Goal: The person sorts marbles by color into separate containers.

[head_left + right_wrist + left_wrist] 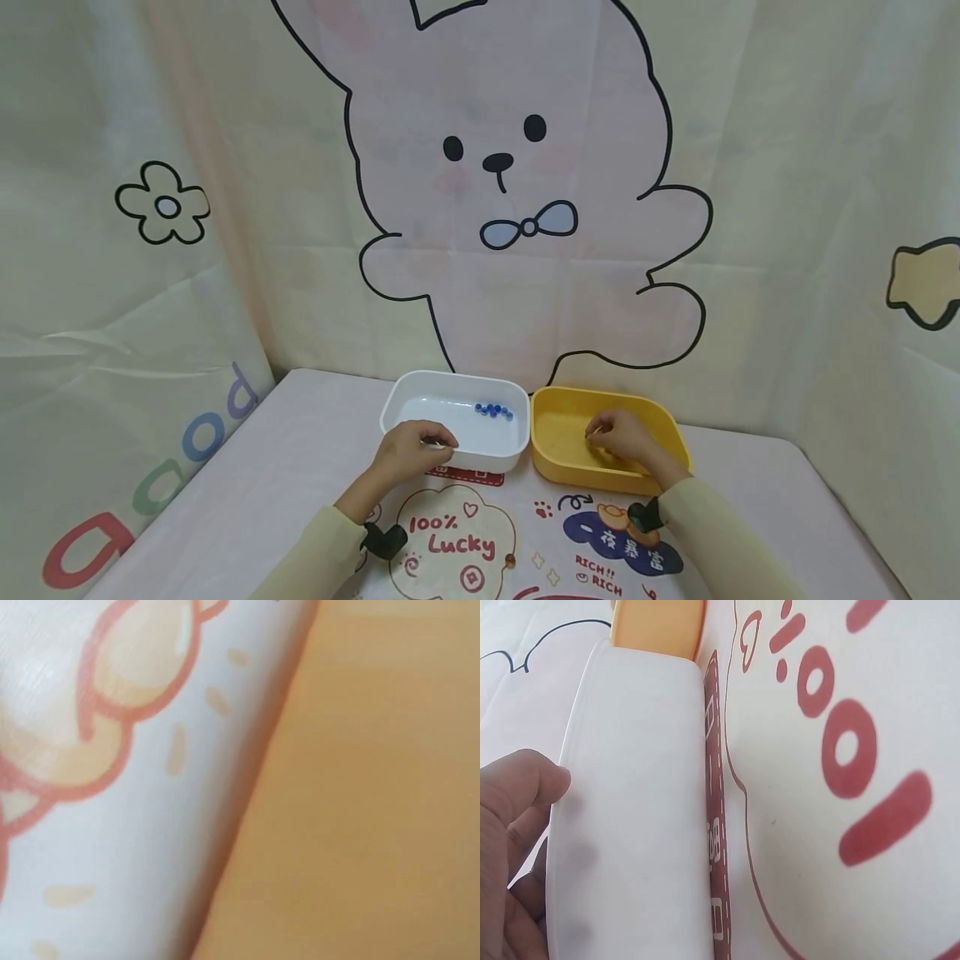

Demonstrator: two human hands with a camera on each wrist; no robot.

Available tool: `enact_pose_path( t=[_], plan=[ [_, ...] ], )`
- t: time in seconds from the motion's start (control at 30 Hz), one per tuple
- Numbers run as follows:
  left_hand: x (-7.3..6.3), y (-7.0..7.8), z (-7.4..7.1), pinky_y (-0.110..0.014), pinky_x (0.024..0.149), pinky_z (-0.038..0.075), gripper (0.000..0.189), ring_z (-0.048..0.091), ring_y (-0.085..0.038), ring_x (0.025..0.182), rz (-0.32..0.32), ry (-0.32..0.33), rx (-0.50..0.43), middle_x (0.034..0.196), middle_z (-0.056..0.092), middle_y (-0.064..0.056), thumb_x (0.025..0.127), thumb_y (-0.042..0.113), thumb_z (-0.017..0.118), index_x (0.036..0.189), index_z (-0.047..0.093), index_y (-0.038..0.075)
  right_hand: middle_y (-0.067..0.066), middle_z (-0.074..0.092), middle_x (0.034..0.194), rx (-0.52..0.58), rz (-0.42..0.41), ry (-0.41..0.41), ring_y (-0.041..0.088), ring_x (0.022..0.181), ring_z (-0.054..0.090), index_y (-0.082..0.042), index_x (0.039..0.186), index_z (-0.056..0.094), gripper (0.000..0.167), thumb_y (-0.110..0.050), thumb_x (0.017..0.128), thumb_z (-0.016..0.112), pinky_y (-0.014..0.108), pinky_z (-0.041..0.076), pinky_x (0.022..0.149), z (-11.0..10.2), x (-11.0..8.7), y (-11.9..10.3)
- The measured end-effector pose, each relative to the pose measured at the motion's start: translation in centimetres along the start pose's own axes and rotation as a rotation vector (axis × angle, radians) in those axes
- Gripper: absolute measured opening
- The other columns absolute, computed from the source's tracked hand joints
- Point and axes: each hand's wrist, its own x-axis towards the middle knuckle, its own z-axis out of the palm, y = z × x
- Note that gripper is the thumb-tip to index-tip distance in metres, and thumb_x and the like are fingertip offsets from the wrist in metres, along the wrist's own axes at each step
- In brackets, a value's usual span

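A white plastic basin [480, 462] stands on the table, with several small blue beads [492, 410] clustered toward its right side. At its near left rim is my left hand [417, 450]. The left wrist view shows the thumb [544, 780] over the rim and the other fingers behind the wall, so the hand grips the edge. My right hand [621, 435] reaches inside a yellow basin [551, 417], its fingers bent down and close together near the floor. Whether anything is between those fingertips cannot be seen. The right wrist view shows only the yellow basin's outer wall [360, 795].
The two basins stand side by side, nearly touching, near the back of the table. A printed cover [450, 542] with red lettering and cartoon drawings lies in front. Behind hangs a curtain [592, 308] with a large cartoon animal. Dark straps [384, 542] sit at the wrists.
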Motion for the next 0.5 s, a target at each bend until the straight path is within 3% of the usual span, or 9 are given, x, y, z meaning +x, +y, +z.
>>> enact_pose_path(
  t=[0.5],
  plan=[
    [-0.08, 0.09, -0.11, -0.033, 0.076, 0.049, 0.007, 0.062, -0.009, 0.088, 0.013, -0.002, -0.005, 0.089, 0.07, 0.014, 0.08, 0.029, 0.073, 0.081, 0.07, 0.035, 0.007, 0.061, 0.083, -0.043, 0.105, 0.002, 0.019, 0.07, 0.051, -0.004, 0.094, 0.069, 0.013, -0.008, 0.082, 0.07, 0.027, 0.045, 0.06, 0.53, 0.03, 0.13]
  ],
)
